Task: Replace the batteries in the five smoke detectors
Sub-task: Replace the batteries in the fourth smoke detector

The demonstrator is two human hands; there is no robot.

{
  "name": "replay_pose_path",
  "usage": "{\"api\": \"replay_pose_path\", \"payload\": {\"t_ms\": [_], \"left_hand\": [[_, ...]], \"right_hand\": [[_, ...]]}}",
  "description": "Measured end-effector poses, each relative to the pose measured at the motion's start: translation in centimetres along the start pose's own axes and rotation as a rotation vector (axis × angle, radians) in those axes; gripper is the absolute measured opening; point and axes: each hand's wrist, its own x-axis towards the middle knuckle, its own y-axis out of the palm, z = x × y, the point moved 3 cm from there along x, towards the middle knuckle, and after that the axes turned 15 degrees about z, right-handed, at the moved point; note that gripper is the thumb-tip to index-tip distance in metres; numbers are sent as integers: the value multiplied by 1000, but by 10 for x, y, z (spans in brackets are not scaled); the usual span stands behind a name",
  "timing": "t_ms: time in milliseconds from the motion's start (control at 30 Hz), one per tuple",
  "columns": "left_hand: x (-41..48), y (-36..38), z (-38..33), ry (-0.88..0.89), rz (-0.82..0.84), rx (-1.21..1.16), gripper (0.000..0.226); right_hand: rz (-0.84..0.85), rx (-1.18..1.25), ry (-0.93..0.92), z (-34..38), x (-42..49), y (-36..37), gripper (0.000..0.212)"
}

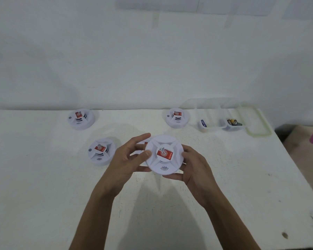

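Counted: smoke detectors, batteries, one box, two hands

Four round white plastic smoke detectors with red labels are seen whole: one at the back left (81,118), one at the back right (178,117), one at the front left (101,151) and one held up in the middle (164,155); a sliver of a fifth (141,147) is glimpsed behind the fingers. One clear plastic compartment box (222,112) is counted, with one blue-labelled battery (203,123) in one compartment and a small cluster of batteries (233,122), too blurred to be numbered, in another. Two bare hands, left (132,156) and right (193,165), are counted.
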Motion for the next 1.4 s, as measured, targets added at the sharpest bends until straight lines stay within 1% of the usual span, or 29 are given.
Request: {"api": "replay_pose_path", "payload": {"t_ms": [167,433,767,1033,1400], "left_hand": [[-1,0,-1,5,7,-4,42],[-1,0,-1,8,-4,-88,43],[-3,0,-2,15,38,-91,48],[-3,0,0,16,52,-82,43],[-4,1,0,17,59,-95,44]], "right_hand": [[-1,7,-3,0,0,1,27],[-5,26,0,0,3,0,28],[-22,29,17,-4,7,-3,28],[-19,4,15,-4,6,-4,32],[-18,-5,11,-4,3,-4,32]]}}
